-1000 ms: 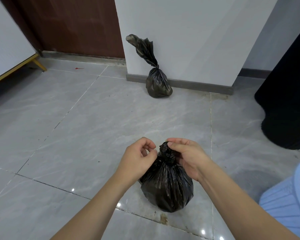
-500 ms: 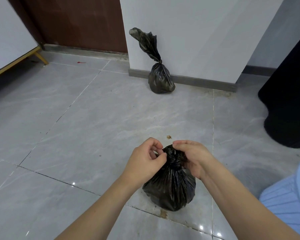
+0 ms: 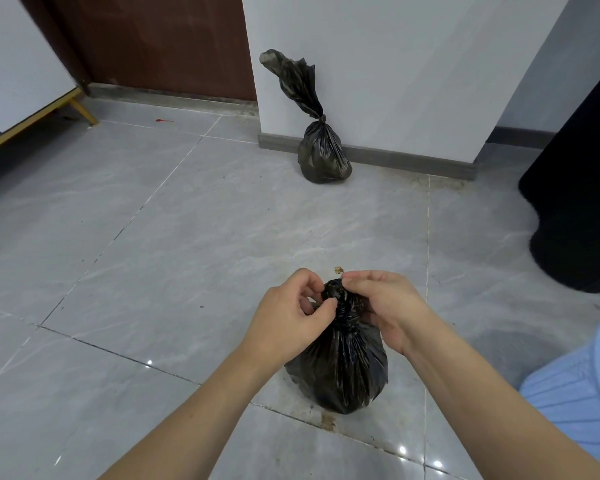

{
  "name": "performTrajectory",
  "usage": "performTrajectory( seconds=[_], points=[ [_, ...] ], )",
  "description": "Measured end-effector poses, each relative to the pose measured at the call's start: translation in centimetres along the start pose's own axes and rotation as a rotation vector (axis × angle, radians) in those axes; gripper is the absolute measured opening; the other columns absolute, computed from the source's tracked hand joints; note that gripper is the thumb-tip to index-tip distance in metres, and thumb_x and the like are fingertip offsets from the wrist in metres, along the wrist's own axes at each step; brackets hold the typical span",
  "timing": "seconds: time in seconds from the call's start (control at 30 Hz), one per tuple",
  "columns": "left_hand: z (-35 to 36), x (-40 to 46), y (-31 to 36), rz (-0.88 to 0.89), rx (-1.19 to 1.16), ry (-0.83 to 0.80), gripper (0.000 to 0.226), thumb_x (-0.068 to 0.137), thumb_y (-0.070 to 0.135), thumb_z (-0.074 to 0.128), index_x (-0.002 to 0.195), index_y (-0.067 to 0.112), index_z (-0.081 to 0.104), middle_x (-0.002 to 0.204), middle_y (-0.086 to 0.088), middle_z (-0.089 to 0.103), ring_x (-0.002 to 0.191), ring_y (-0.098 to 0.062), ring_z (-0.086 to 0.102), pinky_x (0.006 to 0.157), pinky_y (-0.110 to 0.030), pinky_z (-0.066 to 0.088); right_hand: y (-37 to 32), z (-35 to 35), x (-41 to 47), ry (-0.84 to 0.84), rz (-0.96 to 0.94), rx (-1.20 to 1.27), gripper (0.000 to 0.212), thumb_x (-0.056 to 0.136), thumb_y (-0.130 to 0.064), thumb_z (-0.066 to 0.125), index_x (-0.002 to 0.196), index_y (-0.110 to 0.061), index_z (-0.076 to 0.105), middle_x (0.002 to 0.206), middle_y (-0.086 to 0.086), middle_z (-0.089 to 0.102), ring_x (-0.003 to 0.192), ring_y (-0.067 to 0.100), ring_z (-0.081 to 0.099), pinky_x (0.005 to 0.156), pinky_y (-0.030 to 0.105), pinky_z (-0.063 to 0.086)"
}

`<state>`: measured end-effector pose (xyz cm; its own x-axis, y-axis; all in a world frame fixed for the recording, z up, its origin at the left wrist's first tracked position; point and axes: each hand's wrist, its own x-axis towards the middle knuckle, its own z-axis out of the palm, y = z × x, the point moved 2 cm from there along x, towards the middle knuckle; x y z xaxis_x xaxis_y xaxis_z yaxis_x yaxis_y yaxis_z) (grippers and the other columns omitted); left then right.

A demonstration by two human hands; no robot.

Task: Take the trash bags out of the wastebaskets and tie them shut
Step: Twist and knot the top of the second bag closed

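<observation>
A small black trash bag [image 3: 340, 368] stands on the grey tiled floor right in front of me, its neck bunched and twisted at the top. My left hand [image 3: 288, 323] pinches the left side of that neck with curled fingers. My right hand [image 3: 385, 306] grips the twisted top from the right, thumb and fingers folded over it. A second black trash bag [image 3: 321, 154], tied with a long loose tail, leans against the white wall at the back. A light blue wastebasket [image 3: 582, 393] shows at the right edge.
A large black object [image 3: 579, 202] fills the right side. The brown door [image 3: 153, 43] and a white cabinet with a gold leg [image 3: 80, 109] lie at the back left. Small crumbs and a stain [image 3: 327, 422] mark the floor near the bag.
Both hands keep working the bag's neck, drawing closer together over the top. The view has tilted slightly; the bag has barely shifted.
</observation>
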<state>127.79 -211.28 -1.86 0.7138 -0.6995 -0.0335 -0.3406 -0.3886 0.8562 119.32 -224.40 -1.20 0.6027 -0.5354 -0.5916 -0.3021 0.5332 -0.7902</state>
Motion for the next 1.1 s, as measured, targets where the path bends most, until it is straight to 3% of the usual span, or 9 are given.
performTrajectory(
  seconds=[0.1,0.27,0.37,0.47,0.63,0.7,0.83,0.97,1.1],
  points=[
    [0.06,0.03,0.28,0.010,0.060,0.028,0.006,0.085,0.025,0.066,0.082,0.024,0.061,0.069,-0.007,0.067,0.063,-0.019,0.060,0.065,-0.033,0.051,-0.07,0.06,-0.04,0.012,-0.023,-0.009,0.016,0.086,-0.002,0.066,0.102,0.001,0.068,0.081,0.016,0.069,0.055,0.017,0.066,0.045,0.022,0.051],
    [-0.24,0.01,0.28,-0.028,0.069,0.050,0.009,0.085,0.024,0.058,0.076,0.023,0.057,0.066,-0.005,0.065,0.056,-0.021,0.056,0.061,-0.042,0.052,0.04,-0.23,0.28,0.048,-0.053,-0.027,0.011,0.084,-0.002,0.068,0.095,-0.003,0.070,0.096,0.015,0.071,0.064,0.019,0.067,0.049,0.023,0.051],
    [-0.11,-0.06,0.67,-0.056,0.039,0.067,0.013,0.087,0.030,0.062,0.078,0.023,0.055,0.061,0.008,0.058,0.049,-0.006,0.048,0.053,-0.030,0.043,0.14,-0.32,0.31,0.055,-0.061,-0.036,0.011,0.084,-0.003,0.069,0.094,-0.004,0.070,0.098,0.016,0.072,0.066,0.019,0.068,0.049,0.023,0.051],
    [0.26,0.22,0.92,-0.071,0.064,0.077,0.015,0.086,0.039,0.065,0.081,0.026,0.059,0.072,0.009,0.064,0.050,0.000,0.050,0.053,-0.019,0.036,0.29,-0.20,0.28,0.063,-0.074,-0.064,0.009,0.083,-0.004,0.070,0.092,-0.006,0.071,0.098,0.016,0.071,0.067,0.019,0.067,0.050,0.022,0.051],
    [0.29,0.53,0.90,-0.097,0.100,0.059,0.009,0.084,0.023,0.060,0.075,0.022,0.061,0.066,0.002,0.065,0.058,-0.012,0.057,0.060,-0.035,0.050,0.56,-0.12,0.51,0.078,-0.083,-0.073,0.007,0.082,-0.004,0.071,0.088,-0.008,0.072,0.107,0.014,0.069,0.074,0.018,0.066,0.057,0.024,0.050],
    [0.27,0.39,0.77,-0.111,0.051,0.062,0.008,0.083,0.021,0.060,0.075,0.021,0.060,0.063,0.003,0.062,0.055,-0.012,0.052,0.058,-0.033,0.048,0.48,-0.09,0.44,0.071,-0.090,-0.084,0.007,0.083,-0.003,0.070,0.087,-0.008,0.072,0.103,0.013,0.070,0.074,0.017,0.067,0.058,0.024,0.050],
    [0.22,0.22,0.36,-0.127,-0.027,0.077,0.009,0.085,0.018,0.059,0.076,0.020,0.059,0.059,0.010,0.055,0.051,-0.005,0.045,0.052,-0.021,0.040,0.38,0.08,0.22,0.021,-0.095,-0.130,0.011,0.087,0.001,0.063,0.090,-0.005,0.071,0.076,0.009,0.069,0.051,0.010,0.064,0.047,0.021,0.050],
    [0.18,0.07,0.19,-0.098,-0.095,0.019,0.010,0.087,0.016,0.058,0.078,0.019,0.058,0.060,0.011,0.055,0.053,-0.007,0.045,0.053,-0.025,0.040,0.20,0.02,0.53,-0.018,-0.065,-0.193,0.008,0.087,-0.002,0.063,0.086,-0.006,0.070,0.073,0.008,0.069,0.059,0.016,0.064,0.057,0.027,0.054],
    [0.30,0.08,0.08,-0.089,-0.116,0.010,0.010,0.088,0.017,0.057,0.078,0.020,0.058,0.061,0.009,0.055,0.056,-0.008,0.047,0.056,-0.029,0.042,-0.35,-0.05,0.75,-0.067,-0.048,-0.262,0.009,0.082,-0.006,0.070,0.091,-0.004,0.070,0.083,0.013,0.069,0.075,0.025,0.064,0.079,0.040,0.054]
  ],
)
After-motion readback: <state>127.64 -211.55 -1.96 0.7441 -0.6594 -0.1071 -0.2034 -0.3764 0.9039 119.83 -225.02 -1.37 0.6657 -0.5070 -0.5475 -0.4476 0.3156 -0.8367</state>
